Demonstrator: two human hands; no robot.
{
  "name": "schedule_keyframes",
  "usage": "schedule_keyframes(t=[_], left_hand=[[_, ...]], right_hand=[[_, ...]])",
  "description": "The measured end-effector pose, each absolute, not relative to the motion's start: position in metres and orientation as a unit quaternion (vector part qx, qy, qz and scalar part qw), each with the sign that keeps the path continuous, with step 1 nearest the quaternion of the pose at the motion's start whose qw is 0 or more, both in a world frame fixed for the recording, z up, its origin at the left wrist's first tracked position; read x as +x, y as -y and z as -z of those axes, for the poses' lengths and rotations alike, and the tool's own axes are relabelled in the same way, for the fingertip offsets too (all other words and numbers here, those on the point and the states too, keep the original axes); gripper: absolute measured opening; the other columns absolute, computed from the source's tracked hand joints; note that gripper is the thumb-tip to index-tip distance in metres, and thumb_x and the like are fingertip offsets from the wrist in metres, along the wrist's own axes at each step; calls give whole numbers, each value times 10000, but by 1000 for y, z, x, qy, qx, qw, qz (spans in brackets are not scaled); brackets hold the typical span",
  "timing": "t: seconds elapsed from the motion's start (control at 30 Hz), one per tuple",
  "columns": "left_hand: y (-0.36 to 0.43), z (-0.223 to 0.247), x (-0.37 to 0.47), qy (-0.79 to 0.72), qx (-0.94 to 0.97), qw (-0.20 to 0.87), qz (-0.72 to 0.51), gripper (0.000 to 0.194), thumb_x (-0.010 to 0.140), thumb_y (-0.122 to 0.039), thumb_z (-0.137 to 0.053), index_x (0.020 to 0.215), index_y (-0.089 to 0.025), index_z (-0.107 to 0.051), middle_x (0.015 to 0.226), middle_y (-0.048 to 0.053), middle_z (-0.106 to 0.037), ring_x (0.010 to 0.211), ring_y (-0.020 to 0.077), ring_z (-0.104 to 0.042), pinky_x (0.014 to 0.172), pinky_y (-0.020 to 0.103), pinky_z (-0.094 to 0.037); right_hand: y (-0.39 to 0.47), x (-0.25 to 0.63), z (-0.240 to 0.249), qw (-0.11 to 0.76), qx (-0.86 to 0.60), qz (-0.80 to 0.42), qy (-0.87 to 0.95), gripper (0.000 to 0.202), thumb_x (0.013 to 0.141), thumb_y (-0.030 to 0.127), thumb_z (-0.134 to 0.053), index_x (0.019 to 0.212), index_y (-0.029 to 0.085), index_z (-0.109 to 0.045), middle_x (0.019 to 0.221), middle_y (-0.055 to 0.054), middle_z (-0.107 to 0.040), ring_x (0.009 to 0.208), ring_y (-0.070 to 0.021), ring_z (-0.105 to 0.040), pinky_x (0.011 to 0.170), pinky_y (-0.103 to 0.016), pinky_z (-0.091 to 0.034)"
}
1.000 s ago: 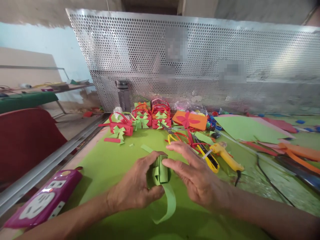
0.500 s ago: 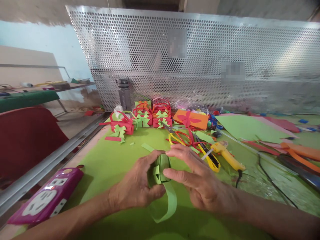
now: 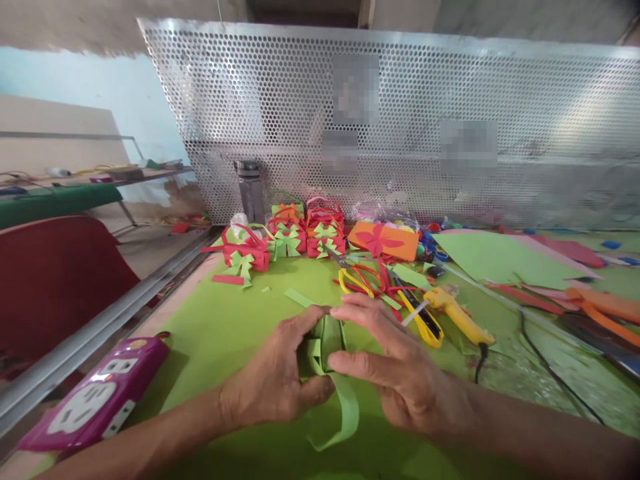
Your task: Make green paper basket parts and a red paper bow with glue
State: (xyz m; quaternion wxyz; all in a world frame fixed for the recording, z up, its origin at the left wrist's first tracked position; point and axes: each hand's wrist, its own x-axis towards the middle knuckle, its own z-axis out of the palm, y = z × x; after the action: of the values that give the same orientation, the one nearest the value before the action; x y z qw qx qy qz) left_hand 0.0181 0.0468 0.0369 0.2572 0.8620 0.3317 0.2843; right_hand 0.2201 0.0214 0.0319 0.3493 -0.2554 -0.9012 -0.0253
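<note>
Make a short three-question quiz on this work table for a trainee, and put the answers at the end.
1. True or false: the left hand grips a small folded green paper piece.
2. Fill the gap: the purple plastic power strip with white sockets lies to the ____ of the left hand.
3. Which tall object stands upright near the left end of the perforated silver metal panel, behind a red paper box with a green bow?

Key: 1. True. 2. Left. 3. The grey bottle with a dark cap.
</note>
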Motion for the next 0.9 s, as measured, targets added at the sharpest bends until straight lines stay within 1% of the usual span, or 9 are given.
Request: schedule_keyframes(t=[0.1,0.17,0.27,0.33,0.43,0.53,0.67,0.77,0.9], left_hand=[[-47,-37,18,-322,862,265,-288,528,619,-139,-527,1132,-202,-423,781,-8,-552,687,166,-532,617,289,-448],[-47,-37,18,-308,861,277,-294,563,624,-119,-525,1167,-206,-402,836,2,-568,740,176,-547,658,298,-456],[-47,-38,18,-293,862,289,-296,554,630,-120,-533,1163,-198,-403,874,11,-571,790,188,-554,698,311,-458],[-47,-39,18,-296,864,291,-285,530,630,-120,-534,1142,-192,-416,864,8,-565,806,193,-554,713,316,-457],[-46,-40,18,-301,865,289,-278,529,632,-123,-526,1144,-191,-414,810,-5,-552,777,188,-551,681,304,-455],[-44,-39,19,-301,864,288,-284,506,635,-136,-519,1128,-193,-419,760,-14,-541,735,182,-544,633,287,-450],[-44,-39,19,-310,860,286,-288,464,625,-142,-526,1076,-200,-436,802,-2,-560,741,178,-542,650,287,-456],[-44,-39,19,-311,861,284,-286,484,608,-153,-527,1081,-205,-437,832,6,-587,732,178,-547,654,292,-466],[-45,-39,19,-312,865,276,-281,509,615,-160,-533,1114,-201,-439,898,22,-616,739,180,-563,659,299,-478]], right_hand=[[-24,219,-30,358,-274,23,892,311,828,83,-405,1061,213,-566,1278,-119,-445,1259,-252,-371,955,-483,-412],[-26,218,-28,365,-286,33,885,330,840,90,-401,1104,217,-552,1276,-123,-450,1246,-259,-385,950,-499,-412],[-29,218,-26,366,-288,58,883,326,852,103,-399,1120,217,-546,1266,-128,-454,1234,-273,-393,941,-523,-411],[-29,218,-26,362,-291,66,883,310,858,110,-397,1113,206,-546,1259,-134,-457,1235,-277,-387,943,-526,-409],[-29,219,-28,357,-302,70,881,313,862,127,-406,1144,190,-526,1258,-147,-457,1233,-279,-386,951,-526,-404],[-29,218,-29,354,-310,70,880,351,845,88,-402,1161,179,-524,1252,-149,-461,1222,-276,-401,953,-519,-404],[-30,218,-28,348,-312,80,880,362,836,88,-417,1165,181,-536,1255,-147,-463,1213,-286,-410,949,-528,-394],[-29,219,-28,342,-318,87,880,346,831,98,-429,1141,196,-549,1259,-141,-465,1201,-298,-418,947,-555,-377],[-27,218,-28,344,-315,82,881,332,828,86,-418,1119,189,-541,1250,-142,-458,1209,-287,-400,953,-536,-381]])
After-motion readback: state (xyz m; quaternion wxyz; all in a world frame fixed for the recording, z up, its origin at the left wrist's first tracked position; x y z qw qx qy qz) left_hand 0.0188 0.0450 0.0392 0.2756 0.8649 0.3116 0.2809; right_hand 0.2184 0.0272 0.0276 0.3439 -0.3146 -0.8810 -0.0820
